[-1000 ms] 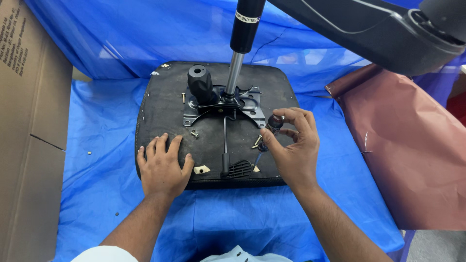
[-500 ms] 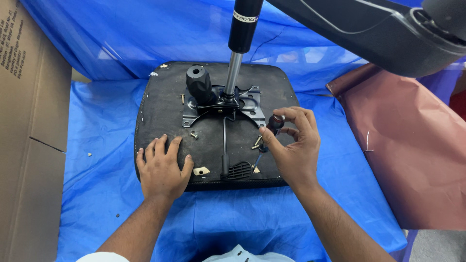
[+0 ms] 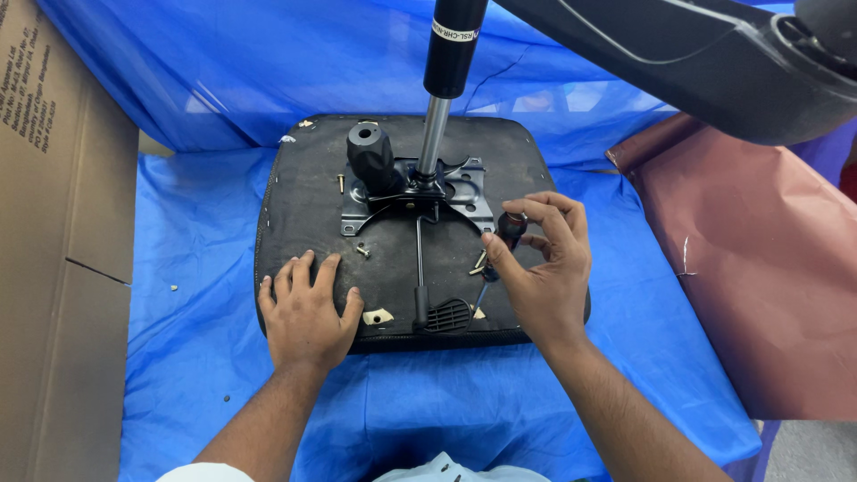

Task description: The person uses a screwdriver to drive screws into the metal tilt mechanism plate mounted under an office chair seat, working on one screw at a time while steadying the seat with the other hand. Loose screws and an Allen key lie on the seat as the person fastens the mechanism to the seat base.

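Blue plastic sheeting (image 3: 223, 214) covers the whole work surface in front of you, crinkled and glossy, running up behind as a backdrop. To your left stands a tall brown cardboard box (image 3: 54, 268), flat-sided, with dark print near its upper corner. To your right lies a sheet of dull maroon paper (image 3: 768, 268), creased. Overhead at the upper right, a curved black plastic chair part (image 3: 714, 62) hangs into view.

In the middle of the sheeting lies the upturned chair seat (image 3: 303, 205), a rounded black slab with a matte, fabric-like underside. Bolted to it is a black metal mechanism plate (image 3: 464, 192), from which a shiny steel gas cylinder (image 3: 435, 134) rises into a black sleeve bearing a white label band. A ribbed black knob (image 3: 370, 153) sits beside it, and a thin lever (image 3: 420, 268) ends in a grilled paddle.

Your left hand (image 3: 308, 312) lies flat, fingers spread, pressed on the seat's near edge. Your right hand (image 3: 544, 268) pinches the dark handle of a small screwdriver (image 3: 504, 236), tip down on the seat. Loose brass-coloured screws (image 3: 361, 251) lie nearby.
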